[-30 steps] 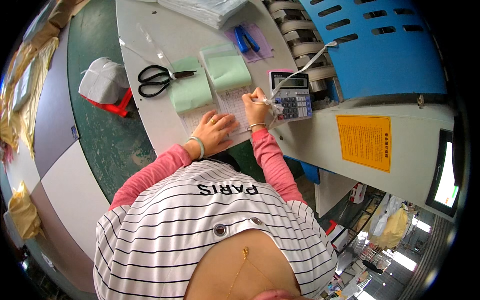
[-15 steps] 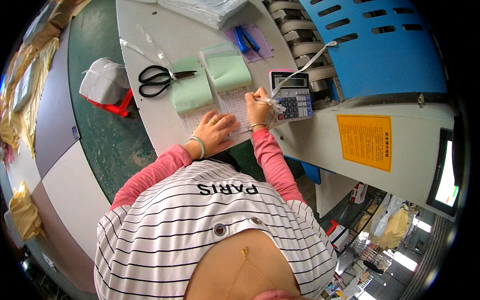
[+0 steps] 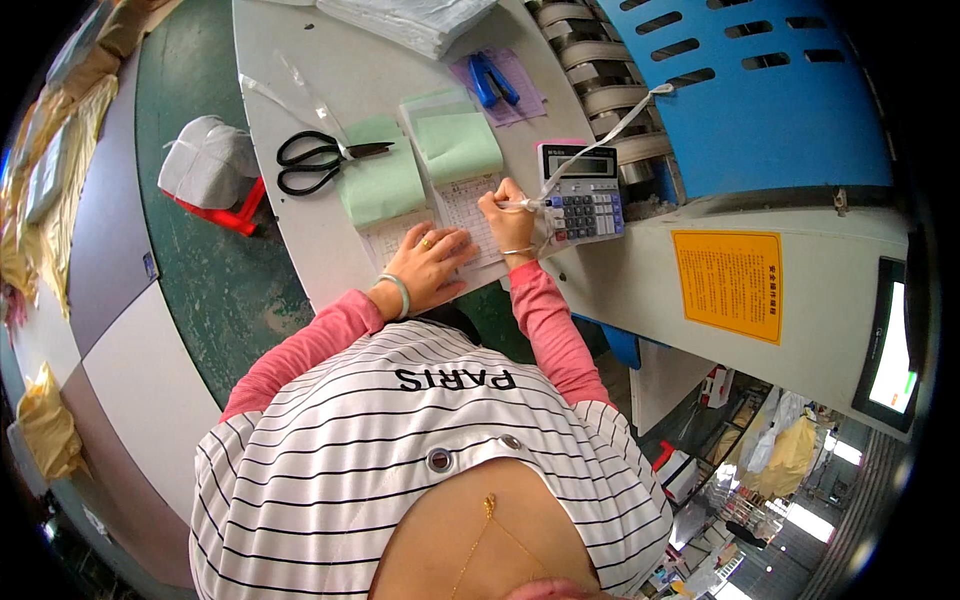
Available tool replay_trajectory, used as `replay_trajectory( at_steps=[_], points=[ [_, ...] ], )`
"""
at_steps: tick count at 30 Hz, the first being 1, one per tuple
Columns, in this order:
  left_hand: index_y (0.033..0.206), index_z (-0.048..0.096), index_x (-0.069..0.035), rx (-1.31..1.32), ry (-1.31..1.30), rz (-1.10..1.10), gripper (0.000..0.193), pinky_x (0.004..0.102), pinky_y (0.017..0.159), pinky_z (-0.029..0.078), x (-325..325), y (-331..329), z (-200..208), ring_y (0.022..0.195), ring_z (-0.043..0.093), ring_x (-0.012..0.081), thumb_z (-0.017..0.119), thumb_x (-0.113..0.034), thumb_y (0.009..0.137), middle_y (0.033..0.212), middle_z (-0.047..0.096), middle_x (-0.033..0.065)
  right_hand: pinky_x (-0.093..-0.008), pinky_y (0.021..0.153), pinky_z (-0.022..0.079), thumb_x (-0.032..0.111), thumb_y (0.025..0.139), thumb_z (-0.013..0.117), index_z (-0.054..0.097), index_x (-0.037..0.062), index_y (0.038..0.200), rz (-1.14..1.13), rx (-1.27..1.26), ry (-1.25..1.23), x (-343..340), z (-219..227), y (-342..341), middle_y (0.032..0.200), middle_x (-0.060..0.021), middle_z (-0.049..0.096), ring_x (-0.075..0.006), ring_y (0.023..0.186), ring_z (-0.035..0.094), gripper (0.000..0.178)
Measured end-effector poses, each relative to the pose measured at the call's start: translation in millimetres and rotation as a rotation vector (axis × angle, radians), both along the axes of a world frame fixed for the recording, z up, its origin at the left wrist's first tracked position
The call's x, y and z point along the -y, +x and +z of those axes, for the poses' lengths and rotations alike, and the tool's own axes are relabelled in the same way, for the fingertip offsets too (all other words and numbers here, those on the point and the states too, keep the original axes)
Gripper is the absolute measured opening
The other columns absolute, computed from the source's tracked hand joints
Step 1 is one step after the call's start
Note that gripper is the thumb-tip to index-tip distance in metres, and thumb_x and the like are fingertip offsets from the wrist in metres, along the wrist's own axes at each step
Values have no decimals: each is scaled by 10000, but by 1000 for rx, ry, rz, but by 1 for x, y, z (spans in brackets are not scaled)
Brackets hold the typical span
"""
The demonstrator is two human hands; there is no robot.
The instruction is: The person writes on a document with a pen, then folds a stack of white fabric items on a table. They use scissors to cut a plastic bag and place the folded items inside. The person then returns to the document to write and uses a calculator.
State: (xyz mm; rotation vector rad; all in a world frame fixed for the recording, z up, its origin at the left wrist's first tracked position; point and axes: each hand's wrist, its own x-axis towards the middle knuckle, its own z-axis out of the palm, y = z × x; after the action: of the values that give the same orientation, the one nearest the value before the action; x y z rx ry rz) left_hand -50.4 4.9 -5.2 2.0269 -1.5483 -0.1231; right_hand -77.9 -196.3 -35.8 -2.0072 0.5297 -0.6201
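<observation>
My right hand [image 3: 508, 213] is closed round a pen [image 3: 527, 204] over a printed form pad [image 3: 464, 204]. A white strip [image 3: 603, 138] runs from the pen's end toward the machine. Its writing tip is hidden by my fingers. My left hand [image 3: 428, 265] lies flat, fingers stretched out, on the lower part of the papers. Green sheets [image 3: 458, 145] are folded back at the top of the pad, with another green sheet [image 3: 383, 183] to their left. Black-handled scissors [image 3: 318, 160] rest with their blades on that left sheet. Right of my pen hand sits a calculator [image 3: 583, 200].
A blue stapler [image 3: 493, 80] lies on purple paper [image 3: 535, 103] farther back on the white table [image 3: 290, 235]. Plastic-wrapped material [image 3: 420, 22] lies at the far edge. A blue and grey machine [image 3: 740, 130] borders the right. A red stool [image 3: 240, 212] stands on the floor at left.
My right hand has shifted slightly left and down over the form, pen still in it. The white strip now hangs straighter near the pen. My left hand stays in place.
</observation>
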Motion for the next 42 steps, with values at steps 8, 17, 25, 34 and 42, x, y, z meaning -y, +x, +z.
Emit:
replay_trajectory(
  at_steps=[8,17,25,34,42],
  points=[
    [1315,512,-153,-8,14,-2,616,491,1082,259,0,1,0,1243,425,238,685,-330,750,1326,467,76,-320,449,333,73,727,648,401,47,639,7,-8,-69,-1,1,1,524,-11,349,-97,500,336,263],
    [1320,508,-162,-4,25,-2,613,497,1084,255,0,0,-2,1258,415,240,675,-341,759,1337,462,75,-311,449,326,69,716,647,392,47,625,-75,34,-50,-4,7,0,521,-9,344,-88,506,328,272],
    [1321,507,-163,9,16,9,612,498,1084,257,-1,-1,-4,1250,418,241,672,-347,761,1332,465,78,-328,451,341,79,724,643,396,49,633,-90,-9,-99,-4,7,0,518,-24,362,-111,489,345,264],
    [1318,510,-163,4,9,0,614,497,1087,252,0,0,-3,1253,415,238,678,-345,756,1327,467,77,-333,445,350,73,710,638,391,52,636,-125,0,-157,-2,2,1,510,-42,380,-133,467,370,258],
    [1315,513,-160,-2,3,1,613,496,1087,252,-1,0,-2,1248,417,239,682,-339,753,1327,466,79,-320,449,353,60,709,636,386,57,631,-117,2,-87,-3,7,1,514,-17,380,-101,488,372,262]
  ],
)
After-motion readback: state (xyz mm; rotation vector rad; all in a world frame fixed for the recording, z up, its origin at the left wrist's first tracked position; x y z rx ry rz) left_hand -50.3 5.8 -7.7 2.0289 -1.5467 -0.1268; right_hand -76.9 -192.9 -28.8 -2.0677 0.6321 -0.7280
